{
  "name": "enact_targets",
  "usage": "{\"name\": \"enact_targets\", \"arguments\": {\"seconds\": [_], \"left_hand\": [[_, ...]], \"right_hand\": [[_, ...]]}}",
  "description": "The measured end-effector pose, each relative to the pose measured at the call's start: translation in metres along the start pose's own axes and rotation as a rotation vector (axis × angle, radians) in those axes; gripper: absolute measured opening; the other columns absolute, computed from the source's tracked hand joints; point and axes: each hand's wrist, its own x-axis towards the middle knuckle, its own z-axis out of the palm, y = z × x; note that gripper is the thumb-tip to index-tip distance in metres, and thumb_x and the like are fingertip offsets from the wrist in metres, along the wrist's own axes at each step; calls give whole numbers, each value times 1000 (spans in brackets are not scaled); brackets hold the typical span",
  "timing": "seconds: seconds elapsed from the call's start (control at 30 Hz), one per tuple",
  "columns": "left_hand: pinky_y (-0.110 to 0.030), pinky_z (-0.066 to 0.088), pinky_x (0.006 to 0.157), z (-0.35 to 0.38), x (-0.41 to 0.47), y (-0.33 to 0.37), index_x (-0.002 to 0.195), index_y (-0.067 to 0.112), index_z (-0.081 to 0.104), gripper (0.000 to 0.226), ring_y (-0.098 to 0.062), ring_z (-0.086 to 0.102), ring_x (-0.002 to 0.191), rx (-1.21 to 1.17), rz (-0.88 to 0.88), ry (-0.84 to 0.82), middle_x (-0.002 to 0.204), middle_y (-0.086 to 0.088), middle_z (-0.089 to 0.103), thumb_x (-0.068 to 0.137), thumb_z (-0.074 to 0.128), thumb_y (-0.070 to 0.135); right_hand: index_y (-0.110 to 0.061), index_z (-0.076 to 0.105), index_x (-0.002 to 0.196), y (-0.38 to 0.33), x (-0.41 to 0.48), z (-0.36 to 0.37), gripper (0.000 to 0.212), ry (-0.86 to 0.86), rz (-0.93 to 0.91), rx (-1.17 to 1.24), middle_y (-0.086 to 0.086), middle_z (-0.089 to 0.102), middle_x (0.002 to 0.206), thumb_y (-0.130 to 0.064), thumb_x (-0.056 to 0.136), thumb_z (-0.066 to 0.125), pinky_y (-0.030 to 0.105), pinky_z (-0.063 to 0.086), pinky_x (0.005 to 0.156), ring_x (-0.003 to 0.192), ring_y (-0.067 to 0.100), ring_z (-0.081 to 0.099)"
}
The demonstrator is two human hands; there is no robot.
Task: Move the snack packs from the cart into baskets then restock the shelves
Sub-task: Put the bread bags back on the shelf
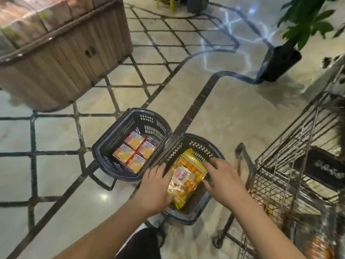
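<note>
Two dark plastic baskets stand on the floor. The left basket [119, 135] holds several orange-and-red snack boxes [136, 151]. A yellow snack bag [184, 176] lies in the right basket [197, 144]. My left hand [155, 186] holds the bag's left edge, thumb on its lower side and fingers spread over the basket wall. My right hand [223, 177] rests over the bag's right edge with fingers spread. The wire cart [295, 165] stands at the right, with blurred orange packs low inside it.
A wooden display stand [61, 57] rises at the upper left. A potted plant in a dark pot [280, 62] stands at the upper right. Tiled floor with dark lines lies between them. My dark trouser leg [143, 242] shows at the bottom.
</note>
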Motion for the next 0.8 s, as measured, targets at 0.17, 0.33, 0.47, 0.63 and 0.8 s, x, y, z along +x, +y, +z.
{"name": "enact_targets", "arguments": {"seconds": [0.17,0.33,0.47,0.63,0.8], "left_hand": [[-49,11,128,30,57,-2,164,24,13,85,-33,10,157,-73,-35,-59,172,-12,3,97,55,56],[-44,17,125,83,102,8,164,21,13,86,-33,17,155,-174,-137,-62,171,-12,10,97,54,56],[-44,14,126,151,143,13,164,23,10,82,-33,11,155,-258,-229,-106,171,-10,3,100,52,53],[-46,19,124,238,204,17,163,20,14,82,-37,17,152,-263,-312,-164,170,-16,4,99,53,53],[-52,37,115,306,242,21,153,11,41,83,-43,38,142,-303,-364,-101,160,-25,32,85,75,45]], "right_hand": [[-23,48,148,27,61,39,63,-47,-64,-31,16,54,143,-36,90,67,48,36,113,135,36,48],[-13,62,132,62,126,106,60,-73,-159,-5,22,61,129,-29,77,79,52,47,103,122,41,57],[-14,60,137,83,180,176,63,-129,-212,-30,22,58,133,-36,81,78,51,45,104,123,42,55],[-15,57,137,110,226,263,60,-175,-281,-89,24,56,132,-34,84,76,50,43,103,122,43,53],[-14,60,133,134,252,336,56,-242,-300,-115,25,57,122,-31,82,77,51,46,93,110,45,56]]}}
